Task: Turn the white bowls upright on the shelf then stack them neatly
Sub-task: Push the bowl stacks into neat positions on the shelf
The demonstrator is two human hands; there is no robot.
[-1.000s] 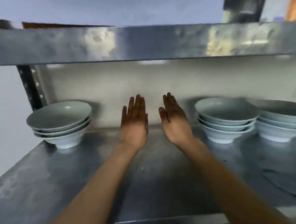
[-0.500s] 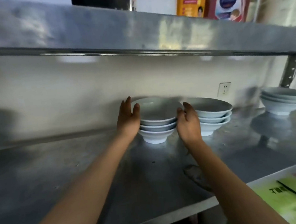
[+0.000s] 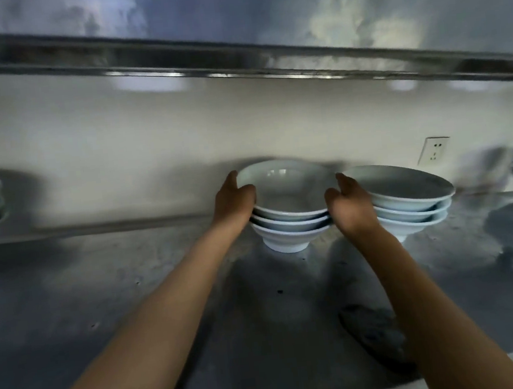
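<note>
White bowls (image 3: 287, 204), a stack of three upright on the steel shelf (image 3: 134, 300), now sit gripped between both hands, which have closed in: left hand (image 3: 234, 202) at nine o'clock, right hand (image 3: 348, 205) at three.

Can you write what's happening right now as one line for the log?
left hand: grips bowl stack left rim | right hand: grips right rim | stack: upright on shelf | second stack: beside

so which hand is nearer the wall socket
Right. The right hand grips the middle bowl stack on the side toward the wall socket; the left hand grips its far side.
</note>
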